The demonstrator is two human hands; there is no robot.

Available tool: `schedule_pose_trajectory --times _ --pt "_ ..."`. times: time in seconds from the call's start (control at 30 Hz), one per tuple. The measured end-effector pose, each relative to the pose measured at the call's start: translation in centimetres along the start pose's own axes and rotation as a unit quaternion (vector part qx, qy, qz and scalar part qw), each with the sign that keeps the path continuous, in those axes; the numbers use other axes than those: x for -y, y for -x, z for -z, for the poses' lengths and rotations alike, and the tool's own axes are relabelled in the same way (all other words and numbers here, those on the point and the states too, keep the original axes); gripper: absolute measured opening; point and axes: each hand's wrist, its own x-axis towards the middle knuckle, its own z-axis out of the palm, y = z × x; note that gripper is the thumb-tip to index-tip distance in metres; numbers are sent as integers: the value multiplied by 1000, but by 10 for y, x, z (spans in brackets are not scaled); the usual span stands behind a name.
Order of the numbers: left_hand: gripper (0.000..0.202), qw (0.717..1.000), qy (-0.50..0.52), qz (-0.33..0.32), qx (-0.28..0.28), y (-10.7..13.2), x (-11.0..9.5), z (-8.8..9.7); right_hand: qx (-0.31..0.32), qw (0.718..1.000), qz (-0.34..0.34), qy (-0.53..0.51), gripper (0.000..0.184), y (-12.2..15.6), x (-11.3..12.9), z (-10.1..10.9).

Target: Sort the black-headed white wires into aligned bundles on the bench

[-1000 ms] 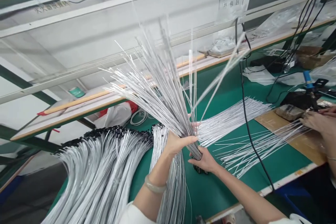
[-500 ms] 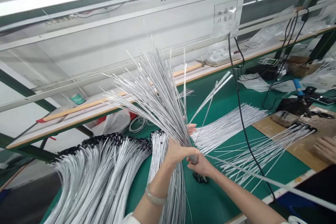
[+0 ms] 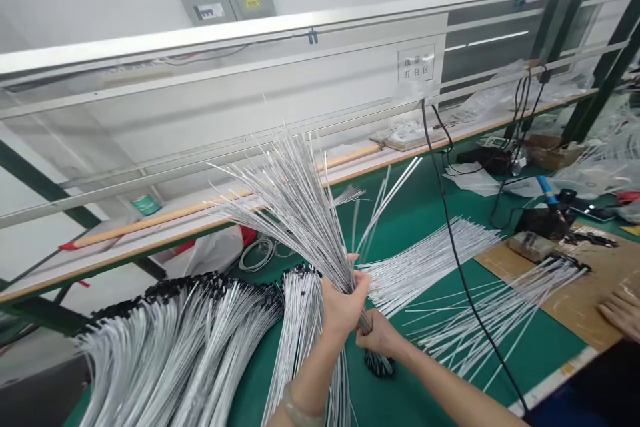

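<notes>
- Clutching a white wire bundle mid-air above the green bench, left hand and right hand with fingers closed around it
- Long axis tilted, tips fanning up-left, black ends hanging below
- Black cable crossing loose wires to the right
- Black-tipped wire heap at left
- Co-worker's hand at far right

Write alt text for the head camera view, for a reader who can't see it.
The person's left hand and right hand clasp a fanned bundle of thin white wires over a green workbench. More wires lie spread on the bench, a large heap with black ends lies at left, and another person's hand shows at right.
</notes>
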Motion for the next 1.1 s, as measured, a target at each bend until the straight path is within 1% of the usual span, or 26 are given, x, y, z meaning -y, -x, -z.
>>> schedule_pose_trajectory --times 0.07,0.1,0.13,0.17,0.23,0.27,0.3,0.37,0.43,0.5,0.53,0.57,0.6,0.67,0.73,0.8,0.87,0.93,0.97,1.03,1.1 --pt "22 999 30 15 -34 -1 -1 -4 3 1000 8 -4 10 2 0 2" --pt "19 998 47 18 -47 -2 -2 -6 13 1000 11 -10 11 4 0 4" --pt "19 996 61 18 -55 -3 -2 -7 25 999 19 -17 19 6 -1 9" --pt "18 995 69 16 -63 -4 -2 -7 35 999 31 -22 32 9 -3 14" --pt "17 995 73 7 -62 -5 -2 -7 43 997 61 -22 68 18 -10 27" --pt "16 996 71 1 -60 -5 -1 -7 40 996 73 -14 83 24 -17 33" --pt "17 996 68 -3 -57 -6 0 -7 33 996 82 -5 94 31 -25 37" --pt "20 997 62 -6 -55 -6 0 -7 0 996 87 17 101 44 -45 39" --pt "24 997 61 -3 -53 -6 0 -7 -51 993 93 52 106 53 -65 31" --pt "28 997 61 -3 -51 -6 -2 -8 -101 985 105 90 109 55 -80 16" --pt "28 997 58 -5 -48 -6 -4 -8 -126 981 105 102 107 52 -84 8" --pt "26 998 55 -6 -41 -6 -5 -8 -148 978 100 107 100 48 -87 0" --pt "25 998 55 -6 -33 -6 -5 -8 -162 977 92 106 89 44 -88 -6" --pt "24 997 73 -1 -7 -6 -5 -8 -167 978 83 93 67 34 -86 -13" --pt "29 995 98 8 21 -6 -5 -8 -164 978 94 83 56 27 -83 -14" --pt "33 993 109 9 32 -6 -4 -8 -168 976 110 87 48 24 -77 -11" --pt "30 994 108 7 18 -7 -5 -7 -164 975 115 98 29 26 -71 -9" --pt "26 994 108 6 -1 -7 -7 -7 -146 977 116 102 11 29 -64 -8" --pt "25 994 108 4 -5 -7 -8 -6 -139 978 118 102 7 30 -61 -7" --pt "25 994 107 0 0 -6 -11 -6 -127 979 122 103 4 33 -57 -5" --pt "27 994 111 0 13 -5 -11 -5 -106 982 126 97 7 34 -56 -2"
